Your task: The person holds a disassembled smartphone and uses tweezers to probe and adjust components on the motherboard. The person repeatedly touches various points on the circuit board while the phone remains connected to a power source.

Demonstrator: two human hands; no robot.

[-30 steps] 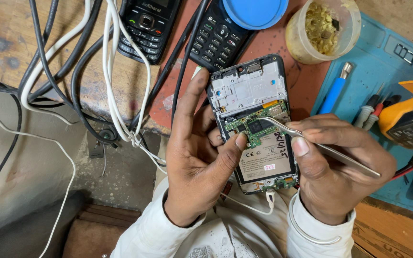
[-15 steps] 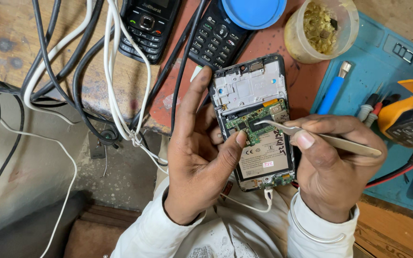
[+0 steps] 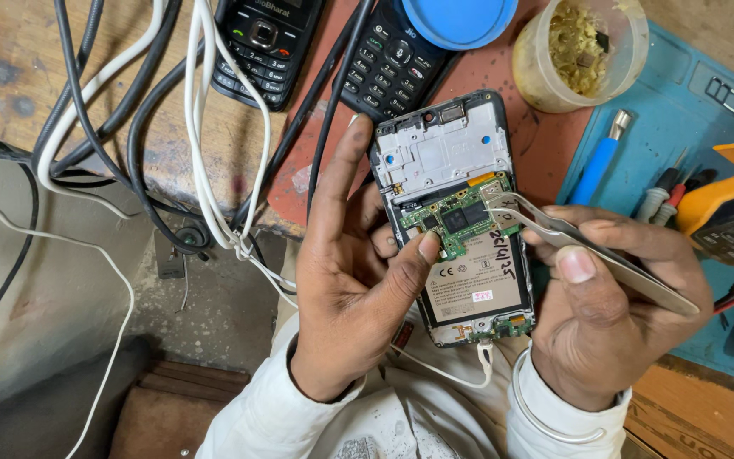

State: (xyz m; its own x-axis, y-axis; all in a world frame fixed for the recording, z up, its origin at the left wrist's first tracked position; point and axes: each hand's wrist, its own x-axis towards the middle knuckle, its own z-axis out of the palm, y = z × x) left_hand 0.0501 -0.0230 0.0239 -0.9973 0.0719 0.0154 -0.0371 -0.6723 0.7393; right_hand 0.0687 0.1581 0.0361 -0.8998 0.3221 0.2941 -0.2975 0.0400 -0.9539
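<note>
A: Left first. Our left hand point(image 3: 350, 280) cradles the opened phone point(image 3: 460, 212) from its left side, fingers behind it, thumb pressed on the green circuit board point(image 3: 460, 219). Grasping, palm facing us, wrist low by the white sleeve.

B: Phone sits between both hands, at the table point(image 3: 112, 127) edge, back cover off, white cable point(image 3: 435, 370) plugged at the bottom.

A: Our right hand point(image 3: 613, 306) pinches metal tweezers point(image 3: 579, 246), tips on the board just past the left thumb.

B: We judge it as probing the board. Next calls for a steady phone and a fine tip nudge.
</note>
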